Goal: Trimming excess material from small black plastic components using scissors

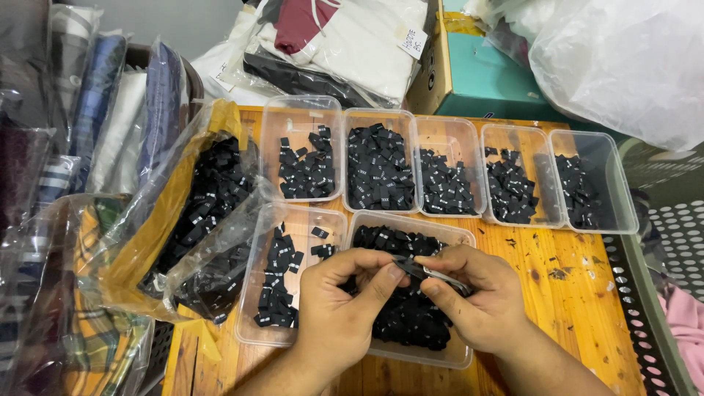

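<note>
My left hand and my right hand meet over a clear plastic tray heaped with small black fabric labels. Between the thumbs and forefingers of both hands I pinch a thin black label strip together with a small metal tool, perhaps snips. The right fingers curl around the tool's rear end; the left thumb presses on its front. To the left stands a second near tray with black labels stacked in a column.
Several clear trays of black labels line the back of the wooden table. A plastic bag of labels lies at left. Bagged folded clothes, a teal box and a perforated grey basket surround the table.
</note>
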